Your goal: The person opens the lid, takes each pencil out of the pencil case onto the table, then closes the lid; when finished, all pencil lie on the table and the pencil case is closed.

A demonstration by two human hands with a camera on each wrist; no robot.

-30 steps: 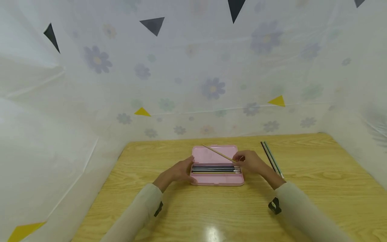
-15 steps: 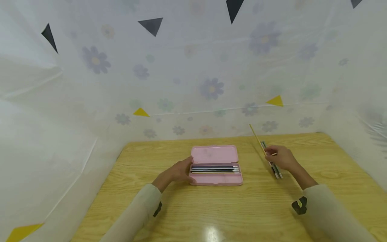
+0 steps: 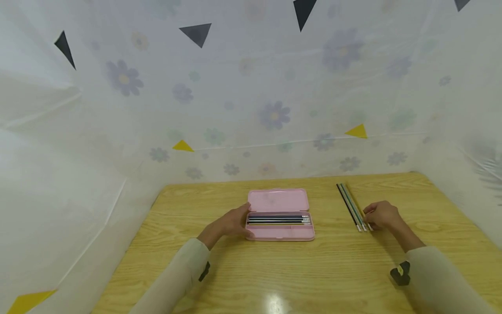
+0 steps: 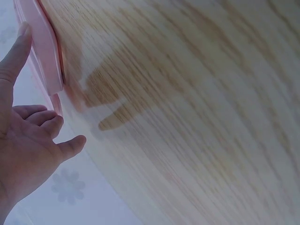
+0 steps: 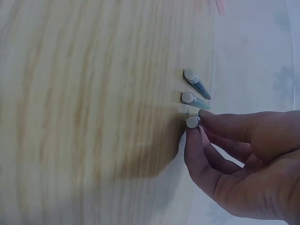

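Open pink case (image 3: 280,213) lies at bench (image 3: 274,270) centre, lid back, a row of pencils (image 3: 279,219) in its tray. Left hand (image 3: 231,223) rests against the case's left end, fingers loosely extended, gripping nothing. Three loose pencils (image 3: 351,206) lie side by side on the bench, well right of the case. Right hand (image 3: 382,216) pinches the near end of the rightmost pencil (image 5: 192,122) between thumb and fingertips; that pencil lies on the bench just beside the other two.
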